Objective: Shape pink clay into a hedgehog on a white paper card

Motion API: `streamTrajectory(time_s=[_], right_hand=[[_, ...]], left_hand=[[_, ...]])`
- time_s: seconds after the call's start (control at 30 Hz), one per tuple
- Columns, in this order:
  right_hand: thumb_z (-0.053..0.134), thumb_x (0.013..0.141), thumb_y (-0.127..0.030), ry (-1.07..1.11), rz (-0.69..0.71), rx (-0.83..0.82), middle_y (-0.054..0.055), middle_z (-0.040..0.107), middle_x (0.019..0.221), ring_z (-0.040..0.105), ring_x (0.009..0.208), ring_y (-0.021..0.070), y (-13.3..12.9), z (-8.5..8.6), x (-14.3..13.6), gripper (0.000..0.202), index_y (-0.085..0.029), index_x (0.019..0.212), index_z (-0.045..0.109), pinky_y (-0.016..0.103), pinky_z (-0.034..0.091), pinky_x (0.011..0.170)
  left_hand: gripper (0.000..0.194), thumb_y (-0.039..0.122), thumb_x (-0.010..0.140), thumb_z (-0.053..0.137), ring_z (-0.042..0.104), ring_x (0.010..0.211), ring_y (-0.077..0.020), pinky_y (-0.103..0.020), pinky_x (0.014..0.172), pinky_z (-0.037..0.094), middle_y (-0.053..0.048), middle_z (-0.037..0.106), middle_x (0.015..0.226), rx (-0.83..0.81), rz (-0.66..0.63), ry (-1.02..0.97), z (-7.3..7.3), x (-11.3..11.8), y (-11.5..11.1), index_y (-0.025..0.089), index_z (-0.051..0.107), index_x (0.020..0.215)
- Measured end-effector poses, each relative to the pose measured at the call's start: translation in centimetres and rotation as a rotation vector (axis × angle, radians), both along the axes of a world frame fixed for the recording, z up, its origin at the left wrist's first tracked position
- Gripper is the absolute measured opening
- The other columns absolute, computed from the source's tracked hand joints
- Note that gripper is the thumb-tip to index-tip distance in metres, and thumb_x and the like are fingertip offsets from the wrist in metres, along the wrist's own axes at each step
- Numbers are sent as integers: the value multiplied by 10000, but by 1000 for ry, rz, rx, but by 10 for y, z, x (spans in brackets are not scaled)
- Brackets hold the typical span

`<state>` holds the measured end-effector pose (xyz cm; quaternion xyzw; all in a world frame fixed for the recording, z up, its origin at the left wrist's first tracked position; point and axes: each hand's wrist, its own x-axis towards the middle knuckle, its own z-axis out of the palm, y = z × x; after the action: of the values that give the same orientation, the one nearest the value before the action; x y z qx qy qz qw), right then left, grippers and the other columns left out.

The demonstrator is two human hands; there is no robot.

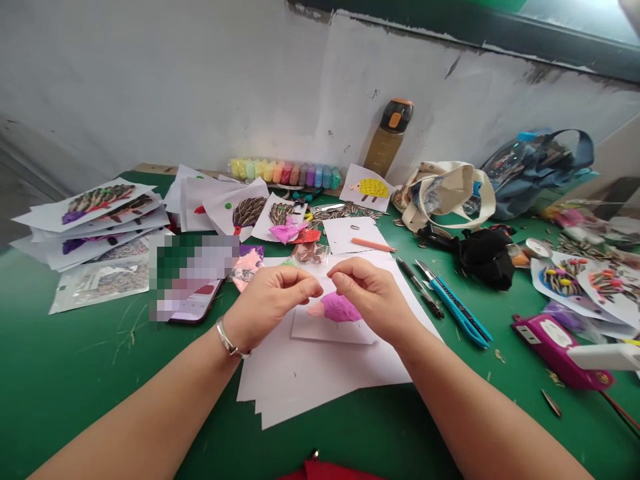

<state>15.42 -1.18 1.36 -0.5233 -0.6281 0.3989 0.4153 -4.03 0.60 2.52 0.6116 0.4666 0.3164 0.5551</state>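
Observation:
My left hand (274,299) and my right hand (373,293) hover close together with a small gap between them. Thumb and fingers are pinched on each; whatever they hold, if anything, is too small or hidden to make out. Just beyond and below them lies a white card (320,331) bearing a purple clay shape (341,307) with a pinkish pointed end and thin drawn legs, like a hedgehog. My right hand covers part of it. Under the card is a stack of white paper sheets (300,393).
A phone (200,303) and hedgehog pictures (100,205) lie left. Clay packs (285,175), a bottle (387,137) and sunflower seeds (340,212) are at the back. To the right are a pen (420,288), a blue utility knife (457,307) and a magenta glue gun (560,353).

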Motion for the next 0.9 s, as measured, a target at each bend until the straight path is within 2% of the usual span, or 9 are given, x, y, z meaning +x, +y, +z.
streamTrajectory(time_s=[0.13,0.3,0.5,0.73,0.9], right_hand=[[607,896,-363,10,-1,-14,22,649,920,663,823,184,2,-4,-1,141,-247,863,681,294,471,665],[605,894,-347,10,-5,-31,11,640,898,649,768,165,1,-6,-3,125,-253,862,681,294,472,664],[606,894,-344,13,-10,-41,14,629,896,636,728,152,2,-6,-2,128,-246,867,684,289,462,630],[617,878,-233,-64,17,93,13,644,910,637,774,155,-3,-5,-5,65,-255,875,679,289,487,657],[675,859,-216,-81,61,204,-2,633,873,586,666,110,-5,-8,-11,45,-234,900,675,270,501,649]], left_hand=[[230,401,794,714,666,836,-195,-328,786,545,-55,755,907,10,4,10,-3,-1,1,186,769,851],[195,368,809,701,632,790,-169,-299,742,526,-38,716,836,-5,-17,-27,-3,-2,2,175,733,805],[313,451,823,692,631,757,-155,-297,740,546,-19,666,746,-84,20,-73,-4,1,3,168,676,691],[344,498,801,719,666,866,-201,-327,793,558,-78,734,867,-130,9,-76,-5,3,2,158,751,766],[390,534,801,731,661,833,-198,-351,819,560,-72,713,838,-208,-20,-160,-5,3,1,145,747,785]])
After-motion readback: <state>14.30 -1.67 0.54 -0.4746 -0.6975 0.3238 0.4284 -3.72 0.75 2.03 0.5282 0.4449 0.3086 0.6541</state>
